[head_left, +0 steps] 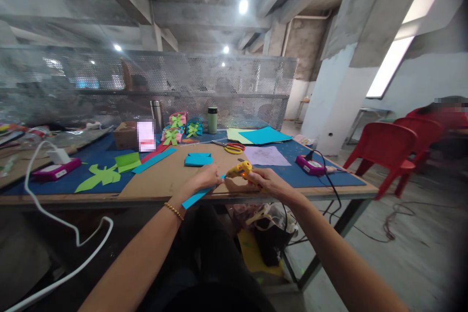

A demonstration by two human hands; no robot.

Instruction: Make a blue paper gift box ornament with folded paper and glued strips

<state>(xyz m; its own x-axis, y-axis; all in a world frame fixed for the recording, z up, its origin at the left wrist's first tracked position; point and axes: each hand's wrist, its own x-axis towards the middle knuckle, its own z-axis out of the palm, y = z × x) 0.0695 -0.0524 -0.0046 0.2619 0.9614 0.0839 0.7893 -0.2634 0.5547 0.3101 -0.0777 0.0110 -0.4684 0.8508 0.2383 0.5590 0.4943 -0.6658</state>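
Your left hand (204,176) has its fingers pinched on a blue paper strip (197,198), held over the near edge of the brown cardboard (155,178) on the worktop (341,180). The strip runs beneath that hand, one end angling down past your wrist. Your right hand (269,181) has its fingers wrapped round a yellow glue gun (243,169), its nozzle pointing left, near the strip's other end; I cannot tell whether they touch. Just beyond your left hand lies a folded blue piece (198,160), with scissors (234,148) farther back to its right.
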